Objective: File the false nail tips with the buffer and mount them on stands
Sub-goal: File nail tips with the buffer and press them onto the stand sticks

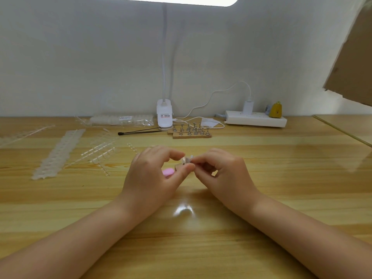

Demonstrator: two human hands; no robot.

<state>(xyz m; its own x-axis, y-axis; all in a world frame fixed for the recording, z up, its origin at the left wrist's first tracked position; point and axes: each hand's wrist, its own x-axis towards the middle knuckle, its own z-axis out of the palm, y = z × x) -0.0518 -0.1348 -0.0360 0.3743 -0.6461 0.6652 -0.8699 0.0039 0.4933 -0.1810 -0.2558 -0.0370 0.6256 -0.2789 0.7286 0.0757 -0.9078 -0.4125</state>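
Note:
Both hands meet over the middle of the wooden desk. My left hand [155,174] pinches a small clear nail tip [185,160] between thumb and forefinger. My right hand [221,170] pinches the same small piece from the right; what else it holds is hidden by the fingers. A pink buffer [168,172] lies on the desk under my left hand, mostly covered. Two wooden bases with several metal stands [190,131] sit further back, near the lamp clamp.
Clear strips of nail tips [58,154] and empty sprues [100,152] lie at the left. A bag of tips [120,120], a white lamp clamp [164,114], a black stick [138,132], a power strip [255,118] and a cardboard sheet [354,63] line the back.

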